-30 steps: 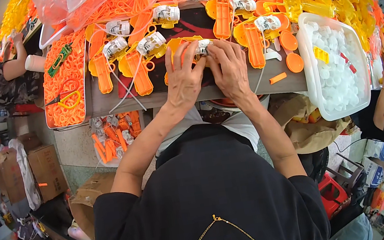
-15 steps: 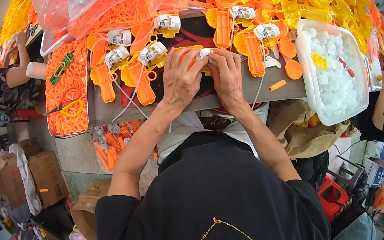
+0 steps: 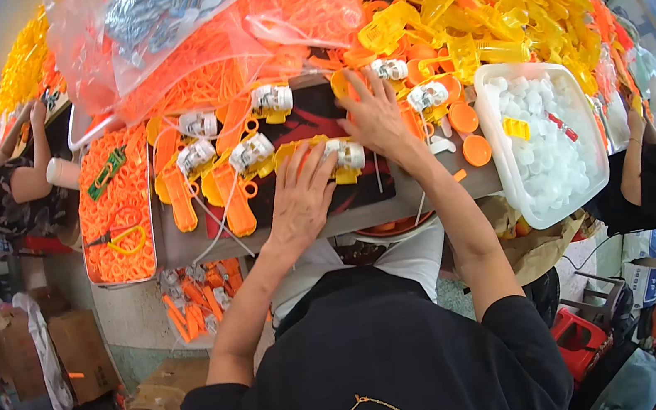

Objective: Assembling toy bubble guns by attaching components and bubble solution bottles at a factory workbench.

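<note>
My left hand [image 3: 300, 200] is curled over a yellow toy housing [image 3: 299, 147] with a white cylinder [image 3: 348, 154] at its right end. My right hand [image 3: 377, 121] is open, its spread fingers reaching over the orange and yellow parts of another toy assembly on the right; its fingertips partly cover them, and I cannot tell if they touch. Nearby is a white cylinder [image 3: 390, 69]. Left of my hands lie several similar assemblies, with white cylinders [image 3: 251, 153], orange handles [image 3: 234, 201] and pale cords [image 3: 223, 220].
An orange-filled tray [image 3: 158, 258] at left holds scissors [image 3: 127, 237] and a green tool [image 3: 106, 173]. At right is a white tub [image 3: 511, 196] of translucent caps. Yellow parts [image 3: 476, 4] and bagged orange pieces [image 3: 230, 42] pile up behind. Other people sit at both sides.
My right hand has let go of the housing and moved away toward the right-hand assembly, its fingers spreading. My left hand keeps the housing. The whole view has shifted slightly.
</note>
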The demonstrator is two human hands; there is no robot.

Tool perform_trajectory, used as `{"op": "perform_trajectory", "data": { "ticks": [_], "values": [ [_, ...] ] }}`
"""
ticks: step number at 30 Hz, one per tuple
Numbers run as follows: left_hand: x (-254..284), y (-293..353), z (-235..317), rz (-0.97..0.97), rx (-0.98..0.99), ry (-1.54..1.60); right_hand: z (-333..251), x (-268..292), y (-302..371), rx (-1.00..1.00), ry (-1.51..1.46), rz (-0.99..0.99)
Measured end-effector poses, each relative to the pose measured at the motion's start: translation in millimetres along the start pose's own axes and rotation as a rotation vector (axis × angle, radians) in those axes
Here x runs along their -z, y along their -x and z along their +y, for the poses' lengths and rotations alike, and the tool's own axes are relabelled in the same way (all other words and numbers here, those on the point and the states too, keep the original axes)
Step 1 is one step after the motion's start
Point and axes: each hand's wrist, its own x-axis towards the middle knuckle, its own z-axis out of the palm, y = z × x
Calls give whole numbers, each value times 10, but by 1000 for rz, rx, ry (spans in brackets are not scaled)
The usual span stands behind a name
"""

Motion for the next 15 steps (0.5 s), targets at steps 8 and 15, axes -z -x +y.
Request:
{"op": "perform_trajectory", "data": {
  "ticks": [8, 15],
  "values": [
    [-146, -33, 168, 68, 174, -125, 214, 228, 233, 83, -184, -86],
    [-589, -784, 68, 118, 397, -159, 158, -34, 83, 0, -105, 18]
  ]
}}
